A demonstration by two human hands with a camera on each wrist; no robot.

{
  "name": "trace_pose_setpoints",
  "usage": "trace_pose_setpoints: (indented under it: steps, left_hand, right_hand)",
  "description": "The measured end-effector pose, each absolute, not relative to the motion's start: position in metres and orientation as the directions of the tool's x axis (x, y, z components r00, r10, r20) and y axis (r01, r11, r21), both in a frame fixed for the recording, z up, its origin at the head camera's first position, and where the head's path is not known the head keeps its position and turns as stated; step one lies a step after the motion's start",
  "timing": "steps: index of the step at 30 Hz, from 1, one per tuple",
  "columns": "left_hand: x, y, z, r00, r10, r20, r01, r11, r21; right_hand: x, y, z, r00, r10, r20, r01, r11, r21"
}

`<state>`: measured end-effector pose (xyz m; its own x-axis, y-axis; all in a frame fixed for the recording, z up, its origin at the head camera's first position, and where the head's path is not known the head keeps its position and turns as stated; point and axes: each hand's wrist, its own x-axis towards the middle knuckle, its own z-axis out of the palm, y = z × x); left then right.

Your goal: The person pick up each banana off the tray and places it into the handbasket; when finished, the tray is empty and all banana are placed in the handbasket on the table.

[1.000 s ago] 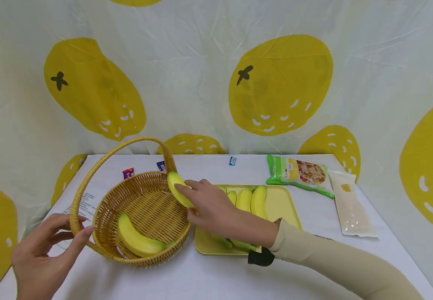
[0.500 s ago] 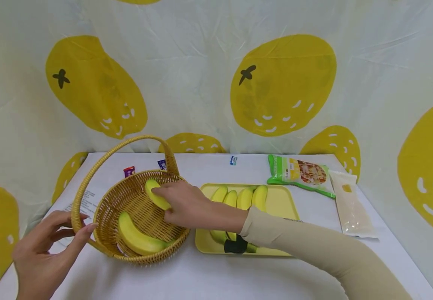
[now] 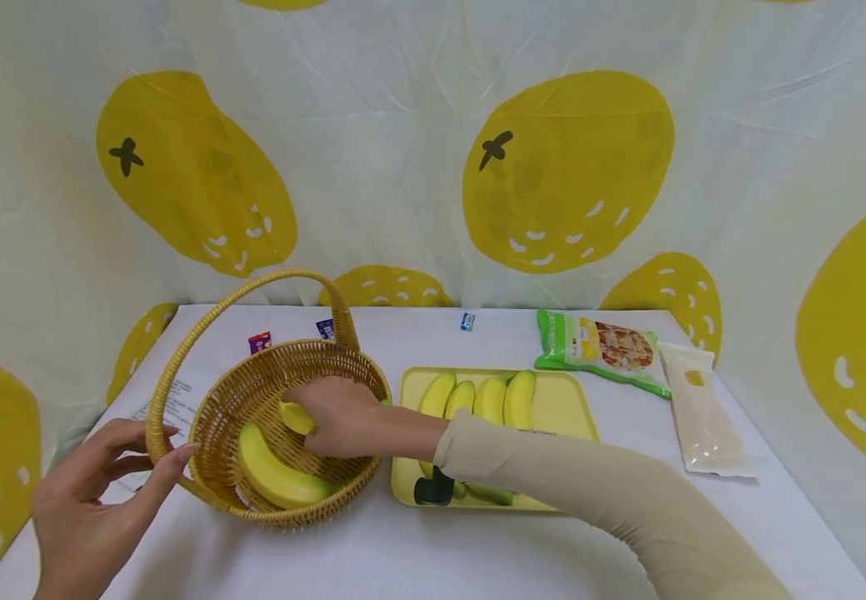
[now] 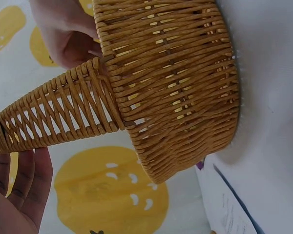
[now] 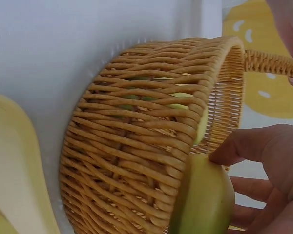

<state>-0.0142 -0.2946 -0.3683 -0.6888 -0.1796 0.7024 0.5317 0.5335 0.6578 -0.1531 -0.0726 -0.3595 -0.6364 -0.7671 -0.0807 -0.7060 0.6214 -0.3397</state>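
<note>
A wicker basket with a tall arched handle stands on the left of the white table. My left hand pinches the near side of that handle between thumb and fingers. Inside the basket, my right hand grips a banana; in the head view the hand covers most of it. One other banana lies on the basket floor, towards the near side. The right wrist view shows the thumb and fingers on either side of the held banana, beside the woven wall.
A yellow tray with several bananas sits right of the basket, partly under my right forearm. Farther right lie a green food bag and a clear packet. Small wrappers lie along the back, and a printed sheet lies left.
My right hand has carried the banana leftward from the basket's right rim and lowered it inside. My left hand still holds the handle, and the basket has hardly moved.
</note>
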Motion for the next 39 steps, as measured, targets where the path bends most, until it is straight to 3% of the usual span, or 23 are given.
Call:
trace_pose_setpoints:
  steps: [12, 21, 25, 39]
  left_hand:
    - [-0.014, -0.287, -0.363, -0.659, -0.165, 0.733, 0.588, 0.494, 0.64]
    - [-0.015, -0.293, -0.368, -0.674, -0.179, 0.717, 0.564, 0.503, 0.655]
    - [-0.013, -0.294, -0.367, -0.713, -0.205, 0.67, 0.479, 0.556, 0.679]
    - [-0.014, -0.291, -0.367, -0.686, -0.197, 0.701, 0.533, 0.519, 0.668]
  right_hand:
    - [-0.148, -0.084, -0.375, -0.61, -0.79, -0.059, -0.719, 0.584, -0.376]
    - [-0.142, -0.087, -0.389, -0.565, -0.824, -0.037, -0.763, 0.539, -0.358]
    - [-0.141, -0.086, -0.394, -0.547, -0.837, -0.023, -0.773, 0.515, -0.371]
    - [-0.144, -0.047, -0.38, -0.576, -0.815, 0.059, -0.75, 0.499, -0.434]
